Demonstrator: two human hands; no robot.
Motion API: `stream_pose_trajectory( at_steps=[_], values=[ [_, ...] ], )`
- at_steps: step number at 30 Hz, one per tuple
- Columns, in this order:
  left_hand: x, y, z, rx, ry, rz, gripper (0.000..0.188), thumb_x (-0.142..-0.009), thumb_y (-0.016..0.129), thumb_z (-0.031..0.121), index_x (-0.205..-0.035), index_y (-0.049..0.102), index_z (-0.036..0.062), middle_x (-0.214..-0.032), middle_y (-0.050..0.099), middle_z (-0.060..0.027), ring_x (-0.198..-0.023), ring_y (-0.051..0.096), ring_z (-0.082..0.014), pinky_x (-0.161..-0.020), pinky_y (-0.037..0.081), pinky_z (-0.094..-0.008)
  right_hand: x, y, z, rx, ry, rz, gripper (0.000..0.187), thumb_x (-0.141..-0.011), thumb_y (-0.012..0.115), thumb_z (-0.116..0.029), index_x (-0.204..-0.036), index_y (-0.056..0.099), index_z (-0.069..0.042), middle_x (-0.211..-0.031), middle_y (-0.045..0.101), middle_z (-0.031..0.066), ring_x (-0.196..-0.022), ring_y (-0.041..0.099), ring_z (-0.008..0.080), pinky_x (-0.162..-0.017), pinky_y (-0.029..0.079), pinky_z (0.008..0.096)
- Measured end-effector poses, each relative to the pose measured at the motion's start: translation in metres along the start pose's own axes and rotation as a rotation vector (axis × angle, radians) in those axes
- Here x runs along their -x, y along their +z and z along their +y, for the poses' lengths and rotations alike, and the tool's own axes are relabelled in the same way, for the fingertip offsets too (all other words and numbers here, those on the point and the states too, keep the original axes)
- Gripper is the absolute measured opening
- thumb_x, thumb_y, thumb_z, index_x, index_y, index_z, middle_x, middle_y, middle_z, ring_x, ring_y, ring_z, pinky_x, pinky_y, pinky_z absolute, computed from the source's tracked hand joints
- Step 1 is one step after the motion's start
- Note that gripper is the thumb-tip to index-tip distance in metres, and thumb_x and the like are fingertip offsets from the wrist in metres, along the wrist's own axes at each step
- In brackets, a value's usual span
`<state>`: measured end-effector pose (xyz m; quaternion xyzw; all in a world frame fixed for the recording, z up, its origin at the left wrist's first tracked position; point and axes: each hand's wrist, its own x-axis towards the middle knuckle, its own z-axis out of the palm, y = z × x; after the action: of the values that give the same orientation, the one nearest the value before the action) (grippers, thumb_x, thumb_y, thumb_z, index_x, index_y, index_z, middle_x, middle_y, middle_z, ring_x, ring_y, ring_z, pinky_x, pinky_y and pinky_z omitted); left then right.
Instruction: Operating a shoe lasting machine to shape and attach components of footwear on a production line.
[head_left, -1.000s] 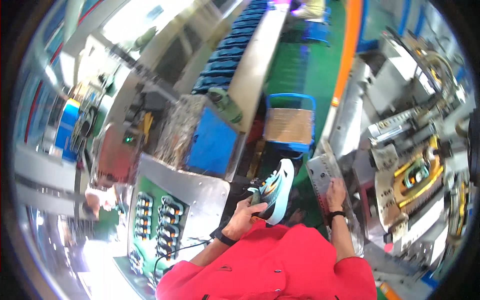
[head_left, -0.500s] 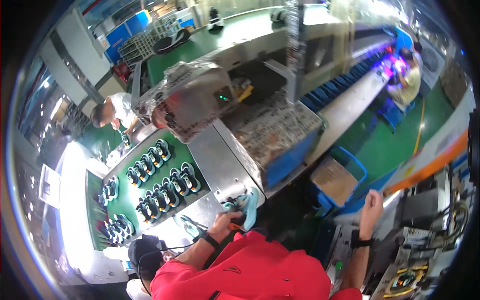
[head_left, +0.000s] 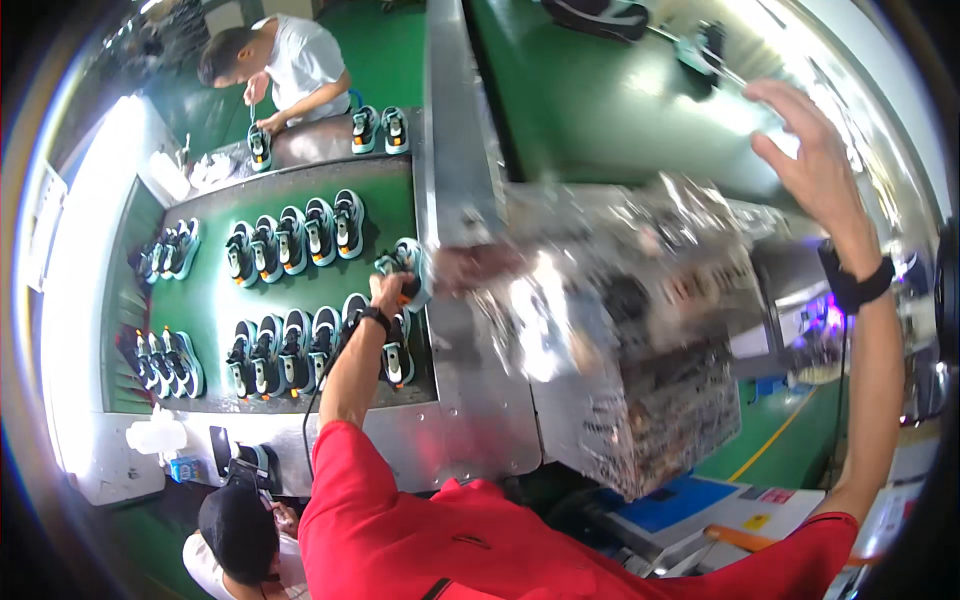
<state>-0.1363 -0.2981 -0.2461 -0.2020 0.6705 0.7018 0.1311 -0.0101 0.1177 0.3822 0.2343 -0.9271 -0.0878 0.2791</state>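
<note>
My left hand [head_left: 386, 290] grips a black and light-teal sneaker [head_left: 411, 262] at the right edge of a green belt [head_left: 210, 300]. Behind and in front of it are rows of matching sneakers, such as one in the back row [head_left: 291, 240] and one in the front row [head_left: 295, 350]. My right hand [head_left: 815, 165] is raised at the upper right, fingers spread and holding nothing. Nearest to it, a blurred teal and dark shoe [head_left: 700, 62] is above a second green surface [head_left: 580, 120].
A foil-wrapped machine housing [head_left: 640, 290] stands between my arms. A person in white [head_left: 300, 75] works on a sneaker across the belt; another in a black cap [head_left: 240, 535] is at my near left. A steel ledge [head_left: 480, 430] borders the belt.
The view has swung left. My left hand has carried the sneaker from the steel ledge to the belt's edge. My right hand has gone up and forward, its curled fingers now spread.
</note>
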Motion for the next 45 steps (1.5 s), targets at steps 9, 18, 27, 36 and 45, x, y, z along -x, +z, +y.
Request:
stream_pose_trajectory(
  at_steps=[9,18,27,36,45],
  values=[
    [-0.071,0.019,0.055,-0.401,0.370,0.165,0.082,-0.074,0.068,0.027,-0.141,0.034,-0.0077,-0.135,0.049,-0.0283,-0.126,0.048,-0.0391,-0.105,0.040,-0.0391,-0.204,0.166,-0.005,0.004,-0.118,-0.228,0.057,-0.076,0.070,-0.017,-0.129,0.053,-0.004,-0.126,0.052,0.0176,-0.116,0.053,0.0325,-0.098,0.044,0.0382],
    [0.128,0.016,-0.018,0.036,0.076,-0.221,0.048,-0.090,0.067,0.025,-0.123,0.057,-0.0069,-0.106,0.067,-0.0162,-0.101,0.061,-0.0244,-0.090,0.049,-0.0365,-0.165,0.183,0.082,0.246,0.136,0.049,0.043,-0.078,0.074,-0.038,-0.097,0.060,-0.001,-0.089,0.063,0.0167,-0.083,0.063,0.0293,-0.077,0.050,0.0389],
    [0.335,0.087,0.043,0.179,-0.278,-0.969,0.029,-0.096,0.058,0.018,-0.119,0.057,-0.0001,-0.110,0.062,-0.0108,-0.102,0.061,-0.0224,-0.089,0.051,-0.0348,-0.102,0.093,0.060,-0.487,0.551,0.095,0.044,-0.079,0.073,-0.026,-0.114,0.067,0.000,-0.091,0.068,0.0094,-0.085,0.063,0.0190,-0.076,0.049,0.0309],
    [0.447,0.211,0.196,0.597,-0.374,-1.747,0.077,-0.093,0.045,0.064,-0.144,0.039,0.0059,-0.138,0.049,-0.0260,-0.124,0.050,-0.0455,-0.105,0.039,-0.0564,0.134,-0.122,0.000,-0.708,0.745,0.596,0.021,-0.083,0.071,-0.016,-0.099,0.074,-0.003,-0.094,0.072,0.0044,-0.086,0.063,0.0093,-0.078,0.049,0.0240],
    [0.644,0.303,0.135,0.224,-0.661,-2.159,0.086,-0.089,0.047,0.062,-0.144,0.032,-0.0015,-0.138,0.046,-0.0251,-0.109,0.057,-0.0402,-0.091,0.048,-0.0509,0.443,-0.187,-0.197,-0.287,1.225,0.576,0.030,-0.084,0.067,-0.016,-0.107,0.064,0.003,-0.089,0.071,0.0096,-0.084,0.065,0.0134,-0.072,0.050,0.0282]
  ],
)
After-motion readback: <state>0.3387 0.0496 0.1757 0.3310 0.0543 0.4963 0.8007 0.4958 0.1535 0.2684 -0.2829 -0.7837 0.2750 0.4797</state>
